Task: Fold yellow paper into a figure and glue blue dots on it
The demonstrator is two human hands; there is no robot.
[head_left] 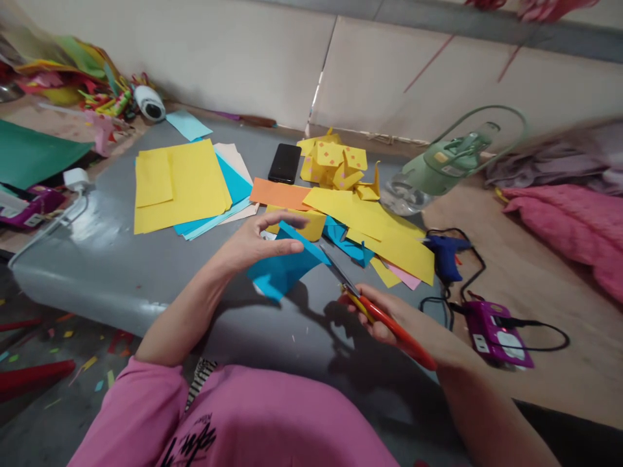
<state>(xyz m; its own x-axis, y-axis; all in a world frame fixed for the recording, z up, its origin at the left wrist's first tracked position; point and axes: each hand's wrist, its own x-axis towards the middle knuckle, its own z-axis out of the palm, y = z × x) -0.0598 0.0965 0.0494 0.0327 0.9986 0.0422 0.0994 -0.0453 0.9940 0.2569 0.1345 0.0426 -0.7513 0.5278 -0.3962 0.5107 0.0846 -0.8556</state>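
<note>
My left hand (253, 243) pinches a sheet of blue paper (285, 269) above the grey board (121, 272), thumb and fingers closed on its upper edge. My right hand (403, 324) grips red-handled scissors (374, 308); their blades point up-left and meet the right edge of the blue paper. Right behind the blue sheet lie loose yellow sheets (384, 233), an orange sheet (278, 193) and further blue pieces.
A stack of yellow, blue and white paper (182, 185) lies at the left, a black phone (285, 162) and folded yellow paper shapes (335, 162) behind. A green bottle (438, 165), blue glue gun (445, 253) and purple device (494, 331) with cables sit to the right.
</note>
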